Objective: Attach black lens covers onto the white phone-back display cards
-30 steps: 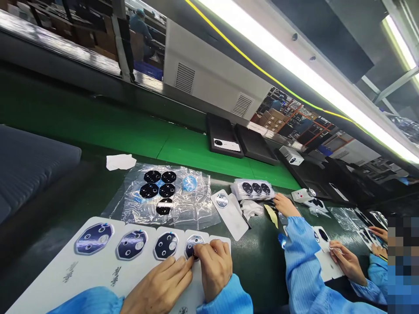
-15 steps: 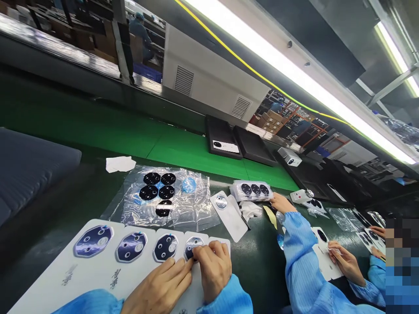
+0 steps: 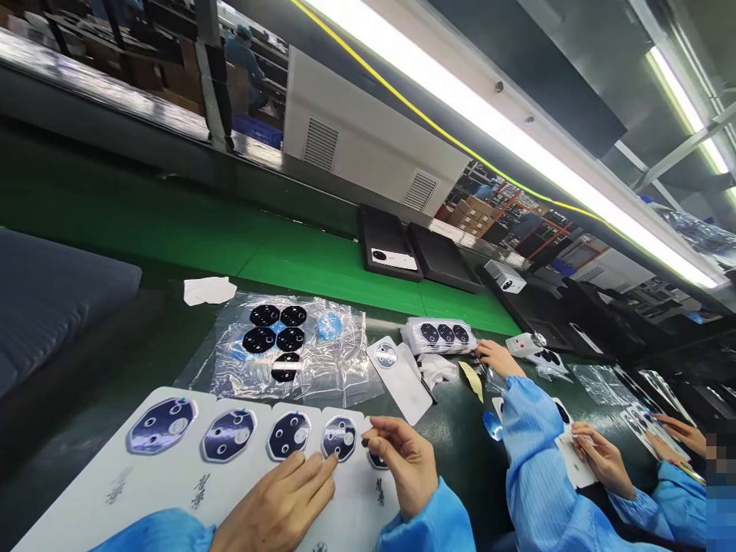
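Several white phone back covers [image 3: 158, 502] lie side by side before me, each with a shiny dark octagonal camera plate [image 3: 288, 435] near its far end. My left hand [image 3: 281, 498] rests on the covers, fingers stretched out, tips by the lower edge of the fourth plate [image 3: 339, 438]. Above the last cover, my right hand [image 3: 405, 464] pinches thumb and forefinger together; a tiny dark bit shows at the tips, too small to name. That hand partly covers the last plate [image 3: 376, 458]. Beyond the covers, loose black octagonal pieces [image 3: 260, 339] lie on a clear plastic sheet [image 3: 339, 372].
A co-worker's blue sleeve [image 3: 537, 445] reaches in on the right, one hand near a wrapped stack [image 3: 440, 335] of covers. Two loose white covers [image 3: 411, 391] and crumpled white tissue [image 3: 438, 368] lie between us. Black trays [image 3: 445, 257] stand along the back; a dark padded block [image 3: 63, 284] sits left.
My right hand has moved right, off the fourth plate to above the last cover, uncovering the fourth plate. My left hand has stayed almost still.
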`<act>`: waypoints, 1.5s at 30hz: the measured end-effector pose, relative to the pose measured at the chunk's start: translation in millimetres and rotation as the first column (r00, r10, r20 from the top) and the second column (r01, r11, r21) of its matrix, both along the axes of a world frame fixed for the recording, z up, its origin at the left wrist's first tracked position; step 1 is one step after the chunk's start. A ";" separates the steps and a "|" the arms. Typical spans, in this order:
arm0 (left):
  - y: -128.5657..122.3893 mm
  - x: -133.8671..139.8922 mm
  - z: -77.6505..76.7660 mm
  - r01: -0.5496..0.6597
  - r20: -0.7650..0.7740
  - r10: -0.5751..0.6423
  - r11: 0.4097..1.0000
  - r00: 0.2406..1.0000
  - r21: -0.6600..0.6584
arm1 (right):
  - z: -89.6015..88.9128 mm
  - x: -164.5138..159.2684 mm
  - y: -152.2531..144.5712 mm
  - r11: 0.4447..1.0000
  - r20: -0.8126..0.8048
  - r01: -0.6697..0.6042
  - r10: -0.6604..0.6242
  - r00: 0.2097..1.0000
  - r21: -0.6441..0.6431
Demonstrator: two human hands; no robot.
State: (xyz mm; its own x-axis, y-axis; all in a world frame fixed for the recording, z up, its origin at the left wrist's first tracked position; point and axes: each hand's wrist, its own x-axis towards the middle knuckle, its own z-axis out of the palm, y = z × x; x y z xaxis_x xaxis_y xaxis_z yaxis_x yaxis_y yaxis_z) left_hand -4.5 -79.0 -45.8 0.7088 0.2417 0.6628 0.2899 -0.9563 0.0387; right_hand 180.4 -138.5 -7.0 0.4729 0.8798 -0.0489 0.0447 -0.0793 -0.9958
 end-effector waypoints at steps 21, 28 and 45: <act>5.1 2.7 14.3 0.064 0.182 -0.035 0.986 0.983 -0.157 | 19.4 -21.0 -5.3 0.998 -0.351 0.021 -0.042 0.935 -0.063; 8.6 -1.2 21.1 -0.090 0.138 0.094 0.995 0.986 -0.036 | 16.0 -18.7 -0.7 0.998 -0.322 0.046 -0.058 0.945 -0.046; 10.2 -1.7 8.5 -0.088 0.033 0.087 0.996 0.996 0.020 | 9.2 1.0 2.4 0.967 -0.150 -0.213 0.192 0.970 -0.141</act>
State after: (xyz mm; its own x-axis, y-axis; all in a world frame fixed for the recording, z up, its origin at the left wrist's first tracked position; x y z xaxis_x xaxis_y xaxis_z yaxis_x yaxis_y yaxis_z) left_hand -6.2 -68.8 -37.3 0.6640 0.2870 0.6905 0.3711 -0.9281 0.0289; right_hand 181.4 -136.1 2.2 0.2656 0.9331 -0.2422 -0.0570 -0.2356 -0.9702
